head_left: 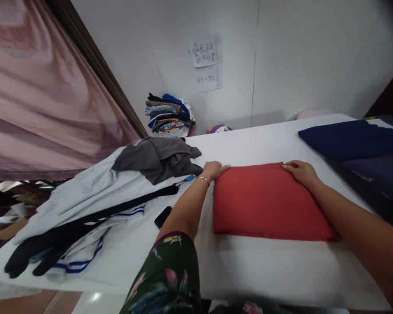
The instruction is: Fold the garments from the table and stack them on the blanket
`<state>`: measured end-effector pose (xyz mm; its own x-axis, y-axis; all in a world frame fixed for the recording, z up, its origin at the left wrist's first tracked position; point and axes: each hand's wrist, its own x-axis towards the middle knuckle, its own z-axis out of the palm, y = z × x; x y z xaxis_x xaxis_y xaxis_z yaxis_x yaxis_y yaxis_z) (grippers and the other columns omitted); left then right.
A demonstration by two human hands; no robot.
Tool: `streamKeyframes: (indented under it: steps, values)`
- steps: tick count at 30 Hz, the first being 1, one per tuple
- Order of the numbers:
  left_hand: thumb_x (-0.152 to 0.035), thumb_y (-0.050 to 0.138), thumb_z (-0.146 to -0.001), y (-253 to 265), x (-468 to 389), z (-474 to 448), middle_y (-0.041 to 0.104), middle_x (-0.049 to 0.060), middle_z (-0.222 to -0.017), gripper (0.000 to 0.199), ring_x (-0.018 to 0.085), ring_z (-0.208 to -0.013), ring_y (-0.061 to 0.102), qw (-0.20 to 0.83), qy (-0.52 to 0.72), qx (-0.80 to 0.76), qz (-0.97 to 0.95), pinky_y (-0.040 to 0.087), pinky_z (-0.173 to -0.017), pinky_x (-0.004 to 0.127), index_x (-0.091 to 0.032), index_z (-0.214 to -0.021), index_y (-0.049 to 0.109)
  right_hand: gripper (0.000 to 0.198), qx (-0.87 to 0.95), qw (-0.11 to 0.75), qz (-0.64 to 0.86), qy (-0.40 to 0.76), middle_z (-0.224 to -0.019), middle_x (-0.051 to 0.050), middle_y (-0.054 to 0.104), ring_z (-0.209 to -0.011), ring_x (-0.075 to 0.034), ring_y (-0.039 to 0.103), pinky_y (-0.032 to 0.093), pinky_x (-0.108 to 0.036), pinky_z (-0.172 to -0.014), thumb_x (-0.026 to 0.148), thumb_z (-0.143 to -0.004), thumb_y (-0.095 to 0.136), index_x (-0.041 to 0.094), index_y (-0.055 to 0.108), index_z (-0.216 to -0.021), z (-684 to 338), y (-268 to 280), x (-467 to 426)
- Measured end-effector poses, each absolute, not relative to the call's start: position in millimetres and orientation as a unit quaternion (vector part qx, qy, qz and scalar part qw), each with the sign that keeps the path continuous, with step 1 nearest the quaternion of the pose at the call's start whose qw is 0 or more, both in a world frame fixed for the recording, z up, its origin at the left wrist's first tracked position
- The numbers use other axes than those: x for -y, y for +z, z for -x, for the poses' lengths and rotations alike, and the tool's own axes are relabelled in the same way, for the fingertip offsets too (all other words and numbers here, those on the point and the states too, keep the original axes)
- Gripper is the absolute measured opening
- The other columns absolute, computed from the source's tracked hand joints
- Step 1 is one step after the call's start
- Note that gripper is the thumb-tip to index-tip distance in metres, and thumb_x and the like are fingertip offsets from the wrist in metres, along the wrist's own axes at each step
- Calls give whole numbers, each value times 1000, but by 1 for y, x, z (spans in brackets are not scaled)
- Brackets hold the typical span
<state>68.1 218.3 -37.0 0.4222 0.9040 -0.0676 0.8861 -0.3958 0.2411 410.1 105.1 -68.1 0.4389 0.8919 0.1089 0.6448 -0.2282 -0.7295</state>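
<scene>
A red garment [265, 203], folded into a flat rectangle, lies on the white table in front of me. At its far left corner is my left hand [213, 169], the thumb reaching along the edge and the fingers curled round the cloth. My right hand [300, 171] pinches the far right corner between thumb and fingertips. The near edge of the garment rests flat on the tabletop.
Left of me lie loose clothes: a grey garment [160, 157], a pale blue one [88, 187] and a black one [85, 226]. A phone [163, 217] sits by my left forearm. Dark blue folded clothes [353, 139] lie right; a folded stack [170, 114] stands by the wall.
</scene>
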Motion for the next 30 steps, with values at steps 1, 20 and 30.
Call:
streamKeyframes:
  steps: [1,20,30]
  values:
    - [-70,36,-88,-37,-218,-70,71,13,-88,64,26,-93,62,99,23,-536,-838,40,-84,33,-16,-71,66,45,502,365,766,168,-61,-3,61,-59,-19,53,40,-33,-57,63,-67,60,21,70,-80,-410,-68,-105]
    - [-72,29,-88,-33,-109,-99,40,18,-149,77,37,-142,23,104,43,-504,-856,18,-113,56,-13,-135,49,47,577,232,778,90,-97,-12,71,-90,-30,63,47,-42,-75,58,-79,50,21,73,-95,-417,-69,-113]
    - [-77,21,-86,-31,-110,-99,36,12,-153,82,32,-144,18,90,34,-527,-844,19,-114,54,-18,-139,45,64,727,100,678,35,-151,-8,40,-142,-31,29,25,-59,-111,61,-91,28,24,50,-139,-356,-67,-81]
